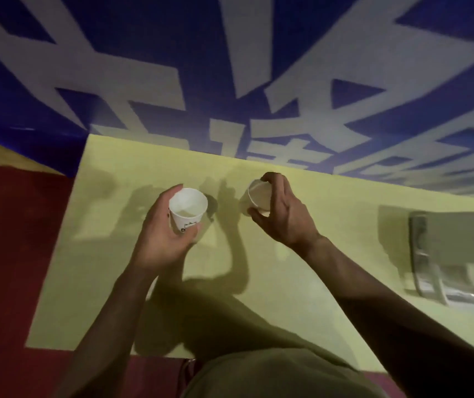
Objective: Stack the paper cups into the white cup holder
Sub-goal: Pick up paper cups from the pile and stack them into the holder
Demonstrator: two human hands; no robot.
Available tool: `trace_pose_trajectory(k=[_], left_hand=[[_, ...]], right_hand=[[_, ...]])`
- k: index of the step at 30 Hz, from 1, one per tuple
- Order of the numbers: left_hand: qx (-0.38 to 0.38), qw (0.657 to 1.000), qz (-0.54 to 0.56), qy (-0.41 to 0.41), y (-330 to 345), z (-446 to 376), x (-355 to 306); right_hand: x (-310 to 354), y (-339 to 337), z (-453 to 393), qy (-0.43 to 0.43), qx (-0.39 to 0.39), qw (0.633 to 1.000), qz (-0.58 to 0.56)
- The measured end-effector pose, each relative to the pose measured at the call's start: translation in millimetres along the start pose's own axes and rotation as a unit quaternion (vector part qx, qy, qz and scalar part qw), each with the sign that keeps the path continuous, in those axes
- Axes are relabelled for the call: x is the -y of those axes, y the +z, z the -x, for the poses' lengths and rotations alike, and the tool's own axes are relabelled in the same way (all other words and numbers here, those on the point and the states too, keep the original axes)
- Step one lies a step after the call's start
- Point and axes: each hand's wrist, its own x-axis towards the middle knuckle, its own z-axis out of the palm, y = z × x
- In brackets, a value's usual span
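- Left hand [162,225] grips upright cup [187,209], mouth up, ready to receive.
- Right hand [283,211] pinches tilted cup [258,196] for nesting.
- Blurred holder [454,254], probably, far right.

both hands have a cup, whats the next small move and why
Probably bring the tilted white paper cup in the right hand across and nest it into the upright white paper cup with a dark print in the left hand, whose mouth is open. That frees one hand.

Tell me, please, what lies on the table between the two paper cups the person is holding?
Nothing: in the head view, only bare yellow-green table with hand shadows separates the left hand's cup from the right hand's cup.
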Motion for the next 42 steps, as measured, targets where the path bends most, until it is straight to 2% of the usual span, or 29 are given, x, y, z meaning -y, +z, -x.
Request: trace_pose_trajectory(k=[7, 10, 14, 18, 22, 27, 35, 38, 42], left_hand=[[0.081, 0.991, -0.026, 0.098, 109.6, 46.4, -70.4], [0.107, 0.988, -0.037, 0.110, 163.6, 78.4, -98.5], [0.124, 0.982, -0.055, 0.129, 238.8, 126.7, -132.1], [0.114, 0.988, -0.038, 0.099, 309.5, 162.2, -160.5], [0.068, 0.995, -0.017, 0.064, 400.6, 203.7, -202.0], [0.061, 0.996, -0.031, 0.056, 481.4, 238.3, -241.4], [0.075, 0.992, -0.045, 0.093, 543.4, 247.8, -290.2], [0.054, 0.991, -0.048, 0.112, 559.5, 242.7, -301.7], [0.018, 0.992, -0.058, 0.113, 570.4, 238.7, -311.0]], right_hand=[[-81.3, -72.1, 157.3, 0.103, -0.048, 0.992, -0.050], [-115.5, -97.2, 205.6, 0.132, -0.076, 0.987, -0.046], [-164.8, -131.4, 261.1, 0.105, -0.103, 0.987, -0.065], [-212.1, -162.9, 295.8, 0.093, -0.131, 0.983, -0.085], [-292.9, -207.9, 344.9, 0.048, -0.124, 0.985, -0.112], [-376.9, -256.8, 402.2, 0.064, -0.118, 0.982, -0.133], [-446.6, -297.2, 451.2, 0.101, -0.167, 0.968, -0.159], [-461.5, -307.3, 455.4, 0.126, -0.199, 0.956, -0.177], [-474.0, -313.5, 452.8, 0.129, -0.202, 0.953, -0.184]])
